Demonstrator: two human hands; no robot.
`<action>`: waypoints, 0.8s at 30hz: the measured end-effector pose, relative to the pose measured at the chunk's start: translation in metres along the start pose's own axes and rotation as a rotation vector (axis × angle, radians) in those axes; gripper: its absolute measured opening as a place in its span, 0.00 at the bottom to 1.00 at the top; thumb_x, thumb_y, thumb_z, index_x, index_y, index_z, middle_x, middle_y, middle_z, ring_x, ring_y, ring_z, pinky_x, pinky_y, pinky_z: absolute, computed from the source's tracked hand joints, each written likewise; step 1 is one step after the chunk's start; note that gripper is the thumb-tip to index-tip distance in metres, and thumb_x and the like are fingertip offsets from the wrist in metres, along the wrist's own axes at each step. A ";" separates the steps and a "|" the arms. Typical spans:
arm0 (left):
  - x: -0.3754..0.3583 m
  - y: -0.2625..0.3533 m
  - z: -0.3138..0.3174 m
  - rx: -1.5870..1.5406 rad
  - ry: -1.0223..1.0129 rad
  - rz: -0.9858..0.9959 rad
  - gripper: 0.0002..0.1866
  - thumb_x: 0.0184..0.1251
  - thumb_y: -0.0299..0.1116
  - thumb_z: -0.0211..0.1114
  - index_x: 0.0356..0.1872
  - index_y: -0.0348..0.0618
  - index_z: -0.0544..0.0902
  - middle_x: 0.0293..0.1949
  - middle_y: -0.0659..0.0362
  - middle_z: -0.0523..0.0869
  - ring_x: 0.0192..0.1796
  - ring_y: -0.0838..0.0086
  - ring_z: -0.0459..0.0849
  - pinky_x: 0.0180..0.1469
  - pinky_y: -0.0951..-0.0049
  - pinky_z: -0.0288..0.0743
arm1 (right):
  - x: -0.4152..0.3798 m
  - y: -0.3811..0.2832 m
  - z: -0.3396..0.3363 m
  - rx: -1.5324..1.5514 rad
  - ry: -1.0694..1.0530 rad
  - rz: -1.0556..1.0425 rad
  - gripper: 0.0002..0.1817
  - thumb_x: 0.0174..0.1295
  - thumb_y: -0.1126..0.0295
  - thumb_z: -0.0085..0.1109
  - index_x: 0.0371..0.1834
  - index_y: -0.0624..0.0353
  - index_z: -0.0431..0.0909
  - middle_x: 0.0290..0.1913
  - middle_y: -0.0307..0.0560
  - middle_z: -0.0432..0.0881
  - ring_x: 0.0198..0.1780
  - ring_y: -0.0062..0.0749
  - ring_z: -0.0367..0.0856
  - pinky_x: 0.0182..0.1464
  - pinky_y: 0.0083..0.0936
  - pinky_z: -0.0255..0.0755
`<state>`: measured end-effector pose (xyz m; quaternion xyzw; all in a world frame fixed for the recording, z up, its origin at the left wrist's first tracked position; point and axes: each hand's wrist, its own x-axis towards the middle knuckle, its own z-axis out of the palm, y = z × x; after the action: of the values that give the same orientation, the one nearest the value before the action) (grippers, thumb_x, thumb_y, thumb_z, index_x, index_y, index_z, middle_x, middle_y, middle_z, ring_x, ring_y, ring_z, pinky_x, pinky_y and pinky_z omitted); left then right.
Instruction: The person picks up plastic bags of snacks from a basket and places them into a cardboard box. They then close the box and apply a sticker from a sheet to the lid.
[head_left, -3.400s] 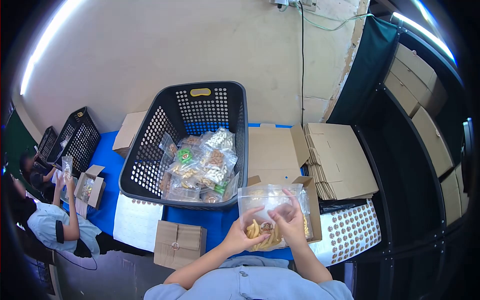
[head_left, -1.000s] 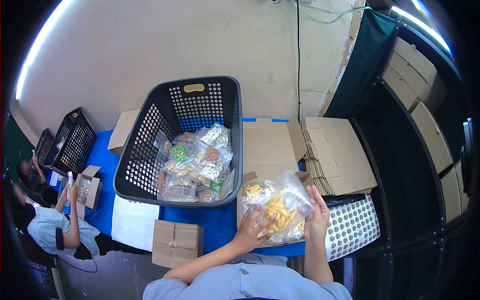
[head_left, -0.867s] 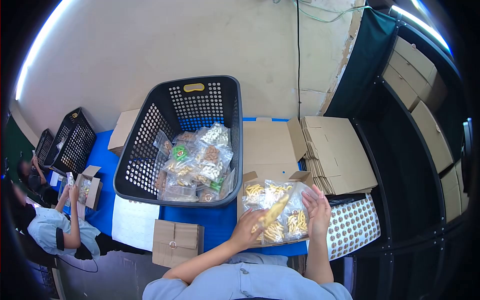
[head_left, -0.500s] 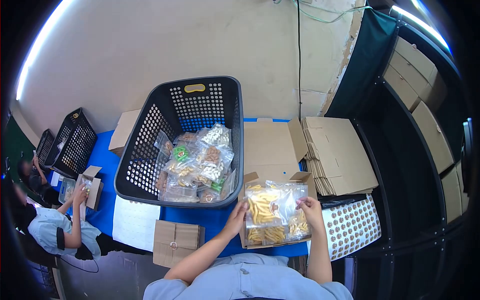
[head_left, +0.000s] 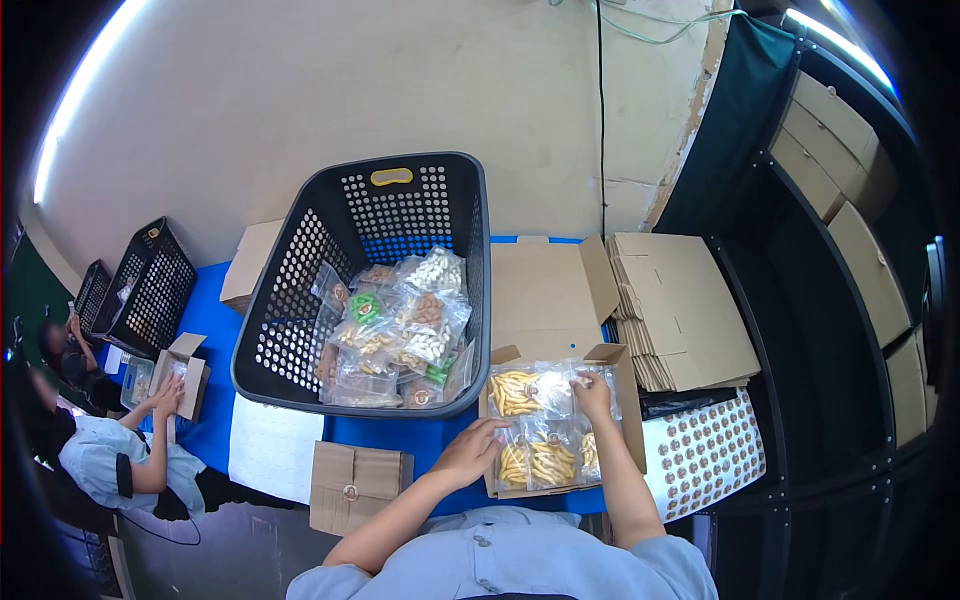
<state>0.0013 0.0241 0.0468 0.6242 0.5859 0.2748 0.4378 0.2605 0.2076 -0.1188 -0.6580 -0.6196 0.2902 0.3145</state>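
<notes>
Between the two hands, an open carton (head_left: 632,410) sits on the blue table (head_left: 400,432), packed with clear bags of yellow pieces. The right grip (head_left: 592,395) is bent and nearly closed, its fingertips on the slack, clear end of the upper bag (head_left: 515,392); whether they pinch the film or only press it, I cannot tell. The left grip (head_left: 468,455) is loosely open, fingers reaching over the carton's near-left edge, with nothing seen held; the fingertips look close to the film there.

Just left of the right grip, the upper bag's yellow pieces gather in one end, round label upward. Nearer the body are the lower bags (head_left: 552,460), also labelled. With the filling bunched like that, a light, flat touch should serve better than a hard push: ease the loose film smooth, keep the corners inside the walls and avoid dragging the neighbouring bags. The left fingertips can steady the near-left side without pressing the contents.

Beyond and left of the left grip stands the basket (head_left: 484,260) of mixed bags; a closed box (head_left: 360,485) lies left of that forearm. Right of the right grip are the sticker sheet (head_left: 705,450) and, farther off, flattened cartons (head_left: 690,310).
</notes>
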 end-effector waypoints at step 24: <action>-0.018 0.048 -0.041 -0.114 0.080 0.234 0.13 0.74 0.30 0.51 0.53 0.39 0.79 0.49 0.51 0.84 0.54 0.61 0.82 0.56 0.67 0.73 | -0.002 -0.040 -0.037 0.102 -0.246 -0.065 0.18 0.57 0.72 0.65 0.52 0.56 0.81 0.37 0.46 0.83 0.33 0.30 0.80 0.40 0.27 0.74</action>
<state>-0.0135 0.0189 0.1103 0.6510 0.5096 0.3812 0.4138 0.2637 0.2054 -0.0640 -0.5803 -0.6587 0.3895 0.2786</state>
